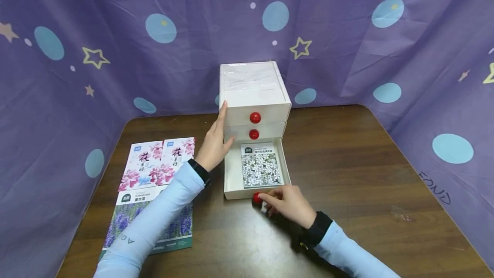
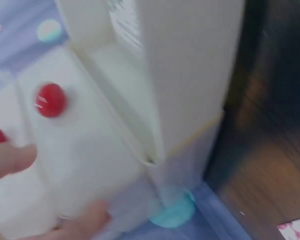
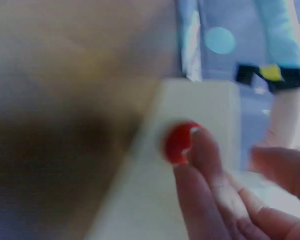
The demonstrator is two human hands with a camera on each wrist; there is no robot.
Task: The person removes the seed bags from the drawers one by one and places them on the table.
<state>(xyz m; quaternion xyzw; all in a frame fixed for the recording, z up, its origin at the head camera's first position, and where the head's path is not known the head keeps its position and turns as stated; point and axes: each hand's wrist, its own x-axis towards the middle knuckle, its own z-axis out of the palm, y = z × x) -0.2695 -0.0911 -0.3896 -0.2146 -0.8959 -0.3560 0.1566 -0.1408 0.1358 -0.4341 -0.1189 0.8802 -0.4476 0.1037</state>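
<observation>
Your left hand (image 1: 213, 143) flat against drawer box (image 1: 252, 93) near bench (image 1: 347, 175) back edge; right hand (image 1: 287, 203) pinches red knob (image 1: 256, 198) of open bottom drawer (image 1: 231, 175). Seed packets (image 1: 154, 192) by left edge; purple starry cloth (image 1: 115, 33) surrounds.

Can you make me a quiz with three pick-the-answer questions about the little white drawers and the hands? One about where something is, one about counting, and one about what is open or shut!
1. Where is the packet with the white flowers?
A. Inside the bottom drawer
B. On top of the drawer box
C. On the floor

2. How many red knobs show on the drawer box in the head view?
A. One
B. Three
C. Five

3. Which drawer is pulled out?
A. The top one
B. The middle one
C. The bottom one

Answers:
1 A, the packet lies flat in the drawer's tray.
2 B, top knob, middle knob and bottom knob, which the right hand touches.
3 C, only the bottom one sticks out, while the left hand rests against the box's side.
</observation>
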